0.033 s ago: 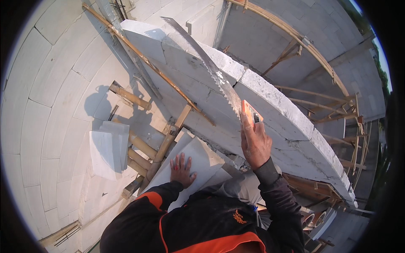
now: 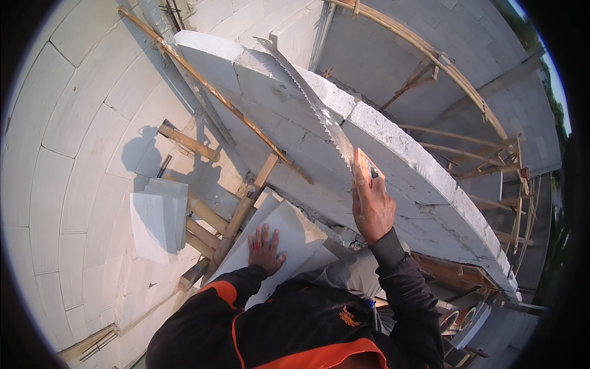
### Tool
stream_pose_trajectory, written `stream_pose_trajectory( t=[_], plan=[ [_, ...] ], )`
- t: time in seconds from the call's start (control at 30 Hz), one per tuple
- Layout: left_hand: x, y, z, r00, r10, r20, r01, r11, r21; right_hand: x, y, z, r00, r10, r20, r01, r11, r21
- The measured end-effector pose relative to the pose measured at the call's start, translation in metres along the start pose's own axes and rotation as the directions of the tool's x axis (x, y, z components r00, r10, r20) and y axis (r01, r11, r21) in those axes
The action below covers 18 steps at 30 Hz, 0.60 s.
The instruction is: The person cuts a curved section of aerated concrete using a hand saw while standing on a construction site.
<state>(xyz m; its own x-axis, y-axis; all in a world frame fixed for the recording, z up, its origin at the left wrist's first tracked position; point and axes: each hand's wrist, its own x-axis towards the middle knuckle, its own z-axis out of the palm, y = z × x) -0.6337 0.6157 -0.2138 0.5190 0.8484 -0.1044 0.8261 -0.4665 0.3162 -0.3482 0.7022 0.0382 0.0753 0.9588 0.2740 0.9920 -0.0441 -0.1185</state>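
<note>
My right hand [image 2: 374,209] is wrapped round the orange handle of a large handsaw [image 2: 313,101]. Its long toothed blade points up and to the left, in front of the top of a pale block wall [image 2: 393,144]. Fingers spread, my left hand [image 2: 265,249] lies flat on a light grey block [image 2: 284,230], which is propped at a slant close to my body. From this view I cannot tell whether the blade touches the wall.
Cut block pieces [image 2: 158,215] stand at the left beside bamboo poles [image 2: 206,212]. A long thin pole [image 2: 215,92] leans across the far left. Bamboo scaffolding [image 2: 467,83] rises beyond the wall at the right. A tall block wall [image 2: 74,154] curves along the left side.
The saw's tip has dropped slightly and shifted to the right, with my right hand tilting a little. My left hand stays in place on the block.
</note>
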Motion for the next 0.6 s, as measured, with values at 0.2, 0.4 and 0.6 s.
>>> stream_pose_trajectory(
  t=[0.2,0.4,0.6],
  plan=[
    [0.001,0.002,0.001,0.999,-0.017,0.041,0.017,1.0,0.02,-0.003,0.017,0.022,0.949,0.007,-0.315,0.074,0.967,0.244],
    [-0.002,0.004,0.001,1.0,-0.009,0.005,0.008,1.0,0.008,-0.009,-0.006,0.0,0.666,0.406,0.626,-0.427,-0.481,0.766],
    [0.0,0.004,-0.004,0.996,-0.055,0.073,0.05,0.996,0.068,-0.008,-0.014,0.014,0.664,0.283,0.693,-0.324,-0.726,0.607]
  ],
)
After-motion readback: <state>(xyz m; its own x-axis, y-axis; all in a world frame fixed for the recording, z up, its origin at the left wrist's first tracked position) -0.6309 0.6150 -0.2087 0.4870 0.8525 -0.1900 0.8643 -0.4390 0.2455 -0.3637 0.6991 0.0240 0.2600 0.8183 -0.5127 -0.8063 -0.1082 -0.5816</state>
